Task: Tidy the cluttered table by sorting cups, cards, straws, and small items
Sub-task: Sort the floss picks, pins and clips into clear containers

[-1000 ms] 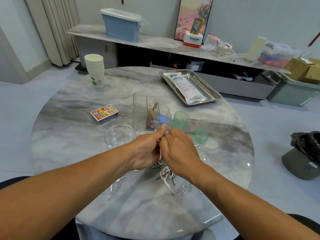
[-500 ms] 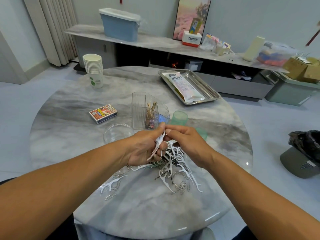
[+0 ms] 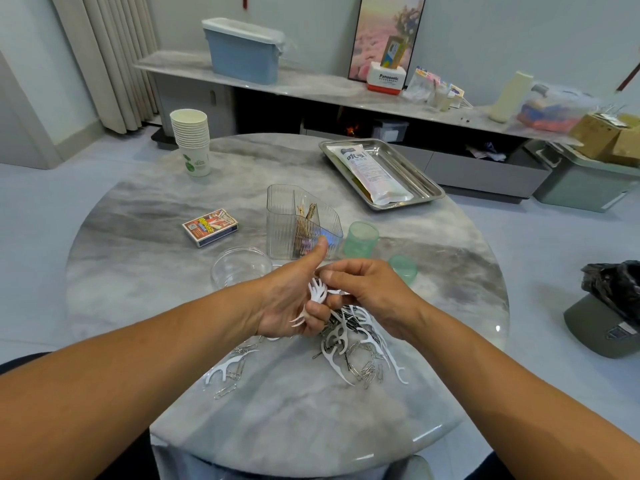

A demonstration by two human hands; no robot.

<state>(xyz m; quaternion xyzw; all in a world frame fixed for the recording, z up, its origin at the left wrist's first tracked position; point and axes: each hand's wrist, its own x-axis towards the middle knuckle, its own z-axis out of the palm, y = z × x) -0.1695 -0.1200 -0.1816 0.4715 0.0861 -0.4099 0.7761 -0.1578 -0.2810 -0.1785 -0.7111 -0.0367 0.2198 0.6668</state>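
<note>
The left hand (image 3: pixel 291 303) curls its fingers round a bunch of white floss picks (image 3: pixel 317 294), thumb raised, and the right hand (image 3: pixel 367 289) pinches the top of the same bunch. Under them, near the table's (image 3: pixel 138 271) front edge, lie more picks (image 3: pixel 349 344) and paper clips (image 3: pixel 367 370). Just beyond stand a clear organizer (image 3: pixel 298 226), a clear bowl (image 3: pixel 239 266) and a green cup (image 3: pixel 362 239).

At frame centre my left hand (image 3: pixel 294 299) grips a bunch of white floss picks (image 3: pixel 318 292) while my right hand (image 3: pixel 367 289) pinches them, above loose picks and paper clips (image 3: pixel 367 370).
</note>
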